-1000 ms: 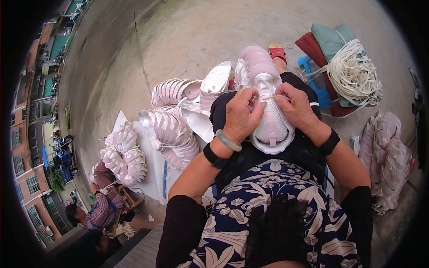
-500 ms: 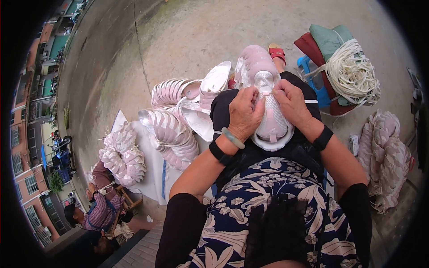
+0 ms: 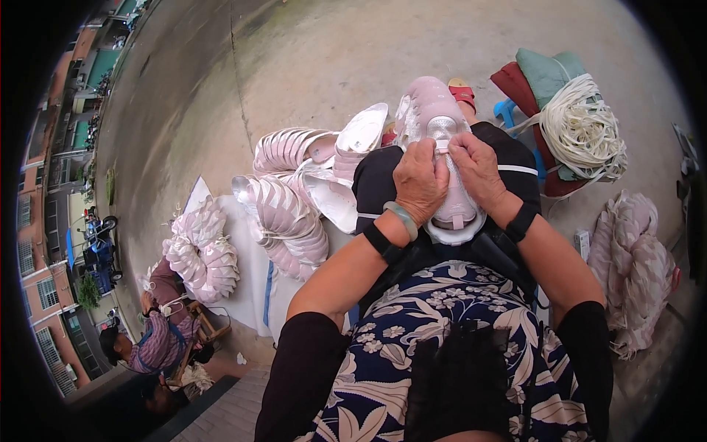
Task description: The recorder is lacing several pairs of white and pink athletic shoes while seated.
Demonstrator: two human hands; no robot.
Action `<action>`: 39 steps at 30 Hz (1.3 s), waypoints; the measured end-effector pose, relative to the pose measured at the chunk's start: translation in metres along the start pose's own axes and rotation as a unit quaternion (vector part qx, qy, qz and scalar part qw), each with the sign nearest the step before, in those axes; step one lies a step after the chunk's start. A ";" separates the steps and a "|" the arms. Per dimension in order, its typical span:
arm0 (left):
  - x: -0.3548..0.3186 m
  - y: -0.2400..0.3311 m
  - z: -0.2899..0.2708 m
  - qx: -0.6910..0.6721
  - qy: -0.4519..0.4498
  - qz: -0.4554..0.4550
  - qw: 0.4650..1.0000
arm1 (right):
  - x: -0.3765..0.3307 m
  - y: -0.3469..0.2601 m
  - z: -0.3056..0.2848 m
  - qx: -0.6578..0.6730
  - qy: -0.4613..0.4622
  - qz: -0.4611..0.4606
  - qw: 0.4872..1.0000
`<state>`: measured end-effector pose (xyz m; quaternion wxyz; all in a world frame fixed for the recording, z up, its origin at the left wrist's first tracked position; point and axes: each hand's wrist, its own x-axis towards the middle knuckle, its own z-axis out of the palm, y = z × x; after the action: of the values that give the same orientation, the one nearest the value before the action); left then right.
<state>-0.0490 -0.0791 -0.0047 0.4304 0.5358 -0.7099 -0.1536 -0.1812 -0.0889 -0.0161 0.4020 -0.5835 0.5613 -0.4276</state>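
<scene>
A pink and white mesh shoe upper (image 3: 457, 197) lies lengthwise on my lap, its near end showing a small pink tab and a white rim. Beyond it, several pink uppers are nested in a curved stack (image 3: 428, 99). My left hand (image 3: 420, 179) is closed at the upper's left side, thumb and fingers pinched together. From the right, my right hand (image 3: 477, 168) pinches in the same way. A short white lace (image 3: 442, 151) runs between the fingertips of both hands across the upper. The fingers hide its ends.
Bundles of nested uppers (image 3: 291, 221) lie on a white sheet (image 3: 250, 291) at left. A white strip bundle (image 3: 582, 125) rests on red and green cloth at right, by a blue stool (image 3: 505, 112). More uppers (image 3: 632, 265) lie at far right. A seated person (image 3: 158, 342) works at lower left.
My left hand has moved right and slightly up, closer to my right hand. The upper now lies more covered by my hands, its near end slightly higher and further right.
</scene>
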 end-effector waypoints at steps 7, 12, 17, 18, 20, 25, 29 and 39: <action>-0.002 0.006 -0.011 0.021 -0.042 0.039 0.998 | -0.004 -0.003 -0.005 -0.032 -0.023 -0.016 0.999; 0.005 0.004 -0.013 -0.010 -0.060 0.031 0.998 | 0.005 -0.008 -0.014 -0.079 -0.089 -0.026 0.993; 0.011 0.000 -0.010 -0.034 -0.069 -0.002 0.997 | 0.016 -0.006 -0.028 -0.039 -0.156 0.000 0.987; 0.010 0.000 -0.012 -0.031 -0.070 -0.003 0.997 | 0.016 -0.007 -0.031 0.002 -0.177 0.008 0.984; 0.009 -0.001 -0.018 -0.056 -0.084 -0.074 0.992 | 0.012 -0.008 -0.041 0.052 -0.192 0.063 0.978; 0.003 -0.041 -0.084 0.022 0.033 -0.069 0.997 | -0.005 -0.011 -0.070 -0.110 -0.160 -0.025 0.981; -0.020 -0.107 -0.175 0.235 0.094 -0.144 0.957 | -0.018 0.001 -0.065 -0.165 -0.062 -0.151 0.973; -0.006 -0.019 -0.084 0.082 -0.092 0.040 0.992 | -0.016 0.000 -0.060 -0.325 -0.022 -0.267 0.907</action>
<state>0.0283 -0.0603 0.0291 0.3232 0.5245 -0.7775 -0.1264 -0.2379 -0.0723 0.0017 0.0734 -0.8191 0.4835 -0.2999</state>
